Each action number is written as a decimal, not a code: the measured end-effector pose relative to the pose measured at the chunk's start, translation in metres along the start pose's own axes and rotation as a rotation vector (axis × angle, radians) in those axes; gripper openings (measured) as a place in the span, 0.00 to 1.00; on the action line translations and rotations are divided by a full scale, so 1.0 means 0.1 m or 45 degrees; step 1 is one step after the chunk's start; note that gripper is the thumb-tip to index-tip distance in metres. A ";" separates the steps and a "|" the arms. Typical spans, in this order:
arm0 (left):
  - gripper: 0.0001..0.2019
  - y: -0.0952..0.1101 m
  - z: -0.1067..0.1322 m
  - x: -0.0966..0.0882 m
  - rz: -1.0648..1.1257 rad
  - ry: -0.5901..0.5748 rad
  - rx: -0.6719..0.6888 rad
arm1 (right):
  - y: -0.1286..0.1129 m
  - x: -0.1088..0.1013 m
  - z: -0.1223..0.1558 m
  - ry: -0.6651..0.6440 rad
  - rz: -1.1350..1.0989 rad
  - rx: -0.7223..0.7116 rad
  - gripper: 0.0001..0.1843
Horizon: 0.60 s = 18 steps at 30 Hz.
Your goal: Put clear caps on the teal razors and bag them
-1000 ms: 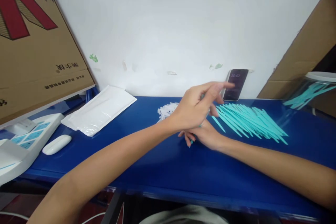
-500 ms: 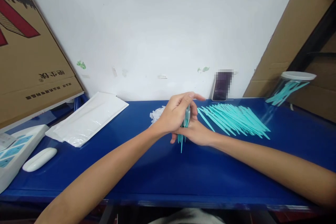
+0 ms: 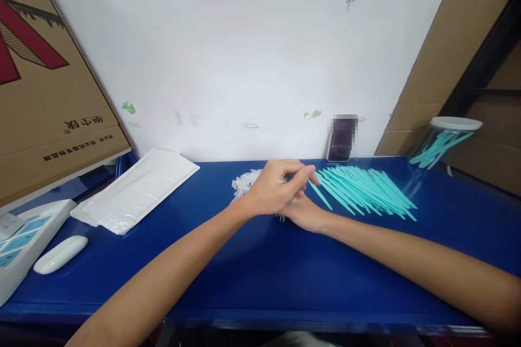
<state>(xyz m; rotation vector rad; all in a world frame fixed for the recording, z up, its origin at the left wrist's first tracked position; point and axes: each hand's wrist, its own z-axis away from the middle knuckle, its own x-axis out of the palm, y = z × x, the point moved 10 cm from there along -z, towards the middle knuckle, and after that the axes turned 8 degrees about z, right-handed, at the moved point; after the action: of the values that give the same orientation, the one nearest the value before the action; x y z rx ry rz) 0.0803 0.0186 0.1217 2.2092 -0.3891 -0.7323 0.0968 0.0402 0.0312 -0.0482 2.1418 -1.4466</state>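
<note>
My left hand (image 3: 277,187) lies over my right hand (image 3: 305,211) near the middle of the blue table (image 3: 260,276). The left fingers are curled, thumb and forefinger pinched at the near end of a teal stick. My right hand is closed underneath around a small bunch of teal sticks; only their tips (image 3: 281,219) poke out below it. A large pile of teal sticks (image 3: 366,187) fans out just to the right of both hands. A small heap of white bits (image 3: 243,181) sits just left of them.
A phone (image 3: 342,138) leans on the white wall. A clear jar (image 3: 442,143) with teal sticks stands at the far right. A stack of white plastic bags (image 3: 138,187), a white oval case (image 3: 60,254) and a white device (image 3: 20,236) lie at the left, under a leaning cardboard box (image 3: 49,81).
Half a second ago both hands held the bunch of sticks upright on the table. Now the hands have dropped lower, the bunch is hidden, and my left fingers reach toward the pile.
</note>
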 end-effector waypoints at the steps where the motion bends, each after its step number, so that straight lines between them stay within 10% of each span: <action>1: 0.22 -0.04 0.01 0.01 0.030 0.006 -0.019 | 0.02 0.01 0.00 -0.007 0.003 -0.002 0.14; 11: 0.24 0.01 -0.02 -0.25 -0.059 -0.155 0.001 | 0.02 0.11 0.01 -0.123 -0.422 0.050 0.22; 15: 0.26 -0.24 0.24 -1.33 -0.621 0.360 -0.041 | -0.03 0.08 0.01 -0.112 -0.647 0.052 0.22; 18: 0.31 -0.68 0.78 -2.22 -1.404 0.524 -0.514 | 0.05 0.08 0.01 -0.091 -0.721 0.124 0.22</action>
<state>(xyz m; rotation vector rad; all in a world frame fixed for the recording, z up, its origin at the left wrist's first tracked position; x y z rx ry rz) -0.1391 0.1261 0.1133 1.9784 1.1654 -0.7545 0.0916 0.0386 0.0232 -0.7079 2.0862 -1.8178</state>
